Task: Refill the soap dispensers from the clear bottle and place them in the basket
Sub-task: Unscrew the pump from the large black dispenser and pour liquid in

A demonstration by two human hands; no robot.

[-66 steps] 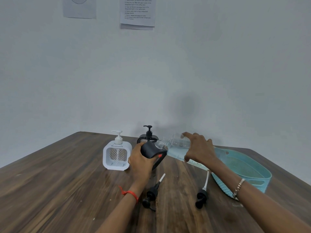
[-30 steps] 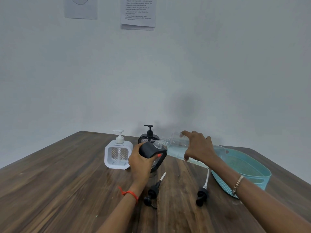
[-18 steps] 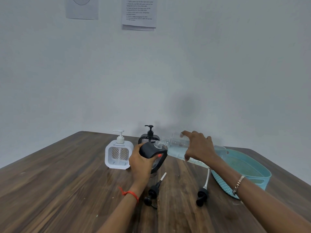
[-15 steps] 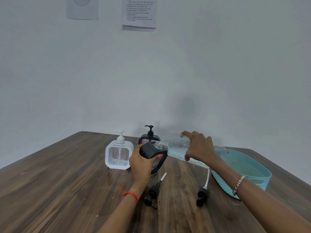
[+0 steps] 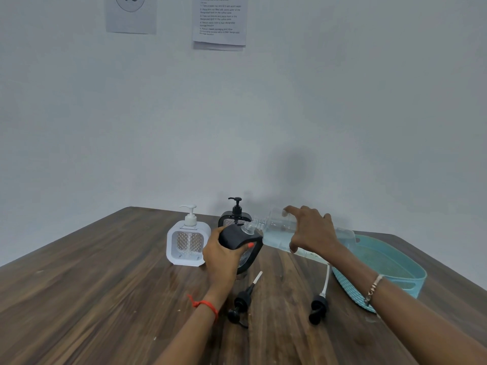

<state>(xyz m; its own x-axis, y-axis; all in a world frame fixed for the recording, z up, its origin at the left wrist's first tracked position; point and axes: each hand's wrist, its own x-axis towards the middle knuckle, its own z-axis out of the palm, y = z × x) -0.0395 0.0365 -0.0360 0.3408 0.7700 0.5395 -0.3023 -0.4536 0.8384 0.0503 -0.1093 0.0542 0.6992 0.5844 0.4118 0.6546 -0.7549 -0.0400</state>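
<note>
Wall sheet (image 5: 131, 14) reads "10" | left grip (image 5: 221, 255) curled round black dispenser (image 5: 233, 237); right grip (image 5: 312, 230) round clear bottle (image 5: 274, 229)

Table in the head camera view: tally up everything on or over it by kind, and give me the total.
Soap dispensers: 3 (white dispenser, rear black dispenser, tilted black dispenser)
Loose pump heads: 2 (left pump, right pump)
Clear bottle: 1
Basket: 1
Total: 7
</note>
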